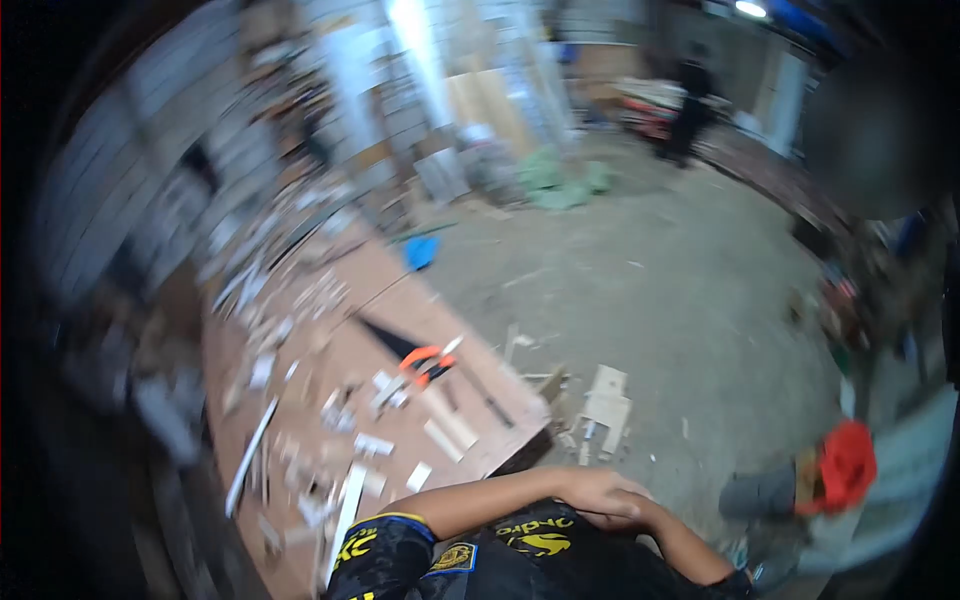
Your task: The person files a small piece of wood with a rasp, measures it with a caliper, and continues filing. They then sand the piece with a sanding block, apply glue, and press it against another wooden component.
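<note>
My left hand [595, 488] and my right hand [625, 512] meet in front of my body, just beyond the table's near right corner. The left forearm crosses from the left, and the two hands overlap. Their fingers are blurred and partly hidden, and no tool shows in them. To their left is the work table [405, 300] with a reddish-brown top. A handsaw [428, 366] with an orange and black handle lies on it, its dark blade pointing away to the upper left. Pale wood offcuts [450, 438] lie near the saw, closer to my left arm.
Wood scraps [605, 400] lie on the concrete floor [640, 290] past the table corner. A blue item [421, 252] is by the table's far edge. Boards [490, 110] and green sacks [560, 182] stand by the wall. A person [690, 100] is far back. A red item [848, 465] is at right.
</note>
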{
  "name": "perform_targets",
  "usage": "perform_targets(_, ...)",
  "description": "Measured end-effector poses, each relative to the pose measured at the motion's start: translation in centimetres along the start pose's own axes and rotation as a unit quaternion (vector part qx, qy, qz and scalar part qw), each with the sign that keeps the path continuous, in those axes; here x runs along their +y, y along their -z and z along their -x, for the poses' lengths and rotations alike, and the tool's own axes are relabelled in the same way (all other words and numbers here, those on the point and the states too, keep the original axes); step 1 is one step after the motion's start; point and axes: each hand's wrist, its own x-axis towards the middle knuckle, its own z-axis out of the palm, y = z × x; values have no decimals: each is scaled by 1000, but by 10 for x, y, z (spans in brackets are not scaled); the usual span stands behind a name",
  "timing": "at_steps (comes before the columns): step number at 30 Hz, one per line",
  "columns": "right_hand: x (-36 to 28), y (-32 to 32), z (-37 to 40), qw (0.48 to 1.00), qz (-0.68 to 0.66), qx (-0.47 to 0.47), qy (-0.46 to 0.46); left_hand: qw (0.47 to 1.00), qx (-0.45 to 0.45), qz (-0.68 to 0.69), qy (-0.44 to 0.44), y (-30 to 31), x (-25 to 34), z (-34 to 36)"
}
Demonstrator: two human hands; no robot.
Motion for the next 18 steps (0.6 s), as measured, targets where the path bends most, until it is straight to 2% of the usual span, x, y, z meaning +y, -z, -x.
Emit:
perform_targets(1,-12,15,-24,998,10,-55,29,993,118,-6,29,-6,-3,40)
perform_targets(2,-39,28,-65,992,22,-106,57,983,178,-3,40,-16,-5,74)
perform_targets(3,-51,33,-81,984,36,-156,82,951,301,-21,66,-31,-8,102)
perform_targets(4,-65,36,-106,973,51,-183,132,904,415,-39,90,-49,-7,124)
perform_targets(5,-86,39,-135,960,64,-207,180,852,511,12,111,-69,-1,144)
perform_targets(6,-94,33,-165,934,105,-271,210,791,595,65,128,-91,5,163)
perform_targets(8,-137,26,-207,877,228,-359,223,641,741,62,190,-136,14,194)
perform_targets(9,-144,17,-218,861,236,-379,245,575,791,48,204,-165,7,207)
perform_targets(10,-148,6,-230,868,229,-356,259,507,833,35,218,-196,-7,217)
perform_targets(11,-151,-6,-241,877,218,-332,270,444,875,92,171,-228,-20,224)
perform_targets(12,-147,-19,-248,866,220,-346,285,379,906,146,119,-260,-32,225)
perform_targets(14,-130,-39,-254,888,136,-320,301,255,938,191,138,-315,-49,214)
perform_targets(16,-125,-45,-250,882,128,-347,290,207,919,274,195,-375,-101,206)
perform_targets(17,-117,-47,-248,879,140,-378,256,202,919,274,197,-391,-123,200)
perform_targets(18,-105,-48,-244,874,150,-408,218,220,908,284,215,-405,-142,194)
